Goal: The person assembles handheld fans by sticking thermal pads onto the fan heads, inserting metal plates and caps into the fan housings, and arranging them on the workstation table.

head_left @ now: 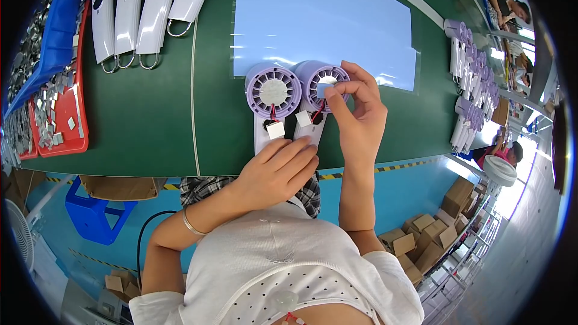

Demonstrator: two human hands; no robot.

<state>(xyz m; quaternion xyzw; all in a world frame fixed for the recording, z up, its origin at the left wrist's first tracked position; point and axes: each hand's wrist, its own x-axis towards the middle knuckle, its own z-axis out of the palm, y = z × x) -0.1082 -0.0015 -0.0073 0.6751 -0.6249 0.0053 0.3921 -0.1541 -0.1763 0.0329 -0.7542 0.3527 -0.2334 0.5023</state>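
Two handheld fans lie side by side before me, with round lilac heads and white handles. On the left fan [257, 101], a silvery round disc covers the hub. Against the hub of the right fan [301, 72], my right hand [361, 111] pinches a small pale-blue square piece [324, 89] between thumb and forefinger. Red and dark wires run from both hubs to a white square block [275, 130] and a second white block [304, 118] on the handles. My left hand [278, 171] lies across the lower handles, fingers stretched out; its thumb is hidden.
More lilac-and-white fans [126, 18] with metal loops lie at the upper left. Beside them are a blue bin [60, 42] and a red tray [77, 105] with small metal pieces. A pale-blue sheet [319, 18] covers the green table beyond. Fans [472, 78] line the right side.
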